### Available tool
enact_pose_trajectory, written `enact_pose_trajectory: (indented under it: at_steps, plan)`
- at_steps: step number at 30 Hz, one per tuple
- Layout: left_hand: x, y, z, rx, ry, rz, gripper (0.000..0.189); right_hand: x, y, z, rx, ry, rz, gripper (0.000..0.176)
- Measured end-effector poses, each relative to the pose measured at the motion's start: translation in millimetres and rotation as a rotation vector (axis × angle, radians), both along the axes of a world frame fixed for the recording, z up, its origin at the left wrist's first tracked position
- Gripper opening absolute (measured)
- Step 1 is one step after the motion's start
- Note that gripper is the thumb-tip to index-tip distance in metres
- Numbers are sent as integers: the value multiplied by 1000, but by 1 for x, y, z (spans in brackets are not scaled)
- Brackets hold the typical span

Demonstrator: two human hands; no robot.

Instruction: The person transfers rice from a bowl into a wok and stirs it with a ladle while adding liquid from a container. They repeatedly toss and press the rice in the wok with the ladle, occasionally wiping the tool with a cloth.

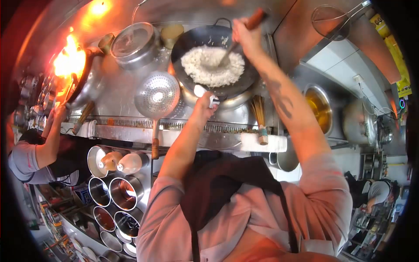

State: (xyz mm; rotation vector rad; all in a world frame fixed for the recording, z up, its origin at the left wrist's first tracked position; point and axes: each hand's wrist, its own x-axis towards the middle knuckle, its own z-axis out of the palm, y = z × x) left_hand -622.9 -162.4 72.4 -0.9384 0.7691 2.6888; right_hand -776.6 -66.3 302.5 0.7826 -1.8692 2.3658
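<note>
A dark wok (180, 48) sits on the burner at the top centre, with white rice (196, 65) spread inside it. My left hand (203, 109) is closed on a white cloth (200, 91) at the wok's near rim. Above the wok's right side, my right hand (247, 39) grips the wooden handle (256, 18) of a metal ladle. The ladle's shaft slants down to the left and its head rests in the rice, partly hidden by steam or blur.
Left of the wok lies a perforated strainer (157, 95). A bamboo brush (258, 114) stands at the right front. Tall flames (70, 61) rise at far left beside a co-worker (39, 155). Sauce pots (126, 192) stand lower left; an oil pot (318, 109) is right.
</note>
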Motion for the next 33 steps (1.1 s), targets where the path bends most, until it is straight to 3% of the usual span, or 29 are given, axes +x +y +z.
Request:
enact_pose_trajectory:
  at_steps: [1,2,4,6,9,10,11,12,14,15,16,18,19,20,22,23,25,26,28,29,32,33]
  plan:
    - [-2,1,7,-29,-9,18,13,-30,-8,11,191,104,-19,20]
    - [0,2,10,-58,-25,34,13,-15,-14,49,198,184,-94,12]
    - [-1,1,11,-30,-16,5,12,-38,1,79,31,312,-95,8]
    - [1,0,8,-23,-38,-6,11,46,7,140,-138,264,-56,15]
    - [-2,0,7,-29,-57,8,12,76,8,78,50,260,-112,9]
    - [7,2,4,-22,-62,2,12,40,-7,19,-18,87,-31,11]
    - [7,3,6,-18,-49,-5,12,2,-9,15,42,114,-60,12]
    - [-1,1,13,-16,-22,-1,12,-22,-9,21,99,156,-78,14]
    - [2,0,16,-35,-35,12,11,-4,-7,87,153,26,-243,18]
    - [1,0,19,-23,-37,18,11,15,2,115,24,-15,-210,22]
    - [1,1,17,-9,-50,16,10,25,50,125,-74,133,-120,23]
    - [-9,-2,17,-1,-54,5,9,12,66,56,-190,254,-30,14]
    - [-2,1,13,1,-75,-14,8,1,62,25,-126,20,-145,11]
    - [-2,3,10,8,-63,-26,10,-20,67,19,-92,-104,-76,10]
    - [-5,2,1,19,-37,-37,13,-31,65,64,112,-155,-161,14]
    - [-5,2,3,22,-38,-31,12,-36,70,77,75,-23,-136,20]
    - [-5,1,3,13,-38,-59,12,33,63,108,-158,31,-121,22]
    - [-4,0,9,11,-38,-64,11,46,63,106,-227,96,-63,22]
    - [11,10,28,-37,-19,13,7,35,39,49,-60,-38,-208,19]
    - [21,13,37,-43,19,4,15,19,32,37,-108,-142,-154,15]
    - [82,32,101,-19,-111,51,16,14,38,107,-67,-185,-325,10]
    - [100,30,115,16,-75,-15,16,11,49,137,-153,-155,-235,10]
